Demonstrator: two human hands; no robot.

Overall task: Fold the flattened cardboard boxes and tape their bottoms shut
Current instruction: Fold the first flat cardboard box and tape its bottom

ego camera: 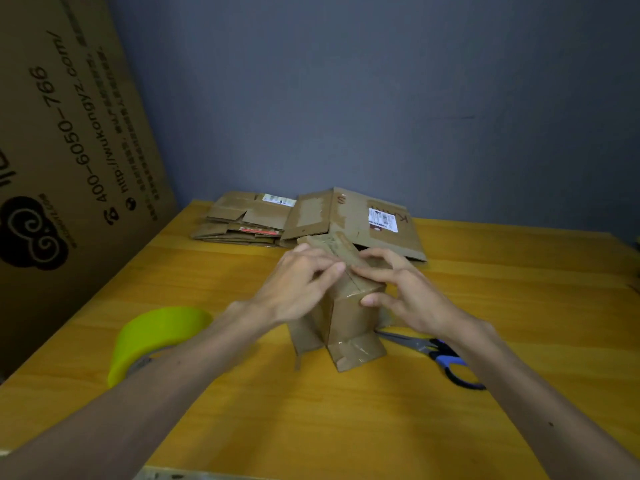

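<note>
A small brown cardboard box (pixel 346 320) stands upside down in the middle of the yellow wooden table (pixel 242 410), its lower flaps splayed out on the surface. My left hand (pixel 304 282) presses on the top flaps from the left, fingers curled over them. My right hand (pixel 398 289) holds the top right corner, index finger along the seam and thumb on the side wall. Behind the box lie a stack of flattened cardboard boxes (pixel 242 220) and one larger flattened box (pixel 363 220) with a white label.
A roll of yellow-green tape (pixel 152 337) lies on the table under my left forearm. Blue-handled scissors (pixel 440 355) rest under my right wrist. A big printed cardboard sheet (pixel 69 150) leans along the left side. A grey wall stands behind.
</note>
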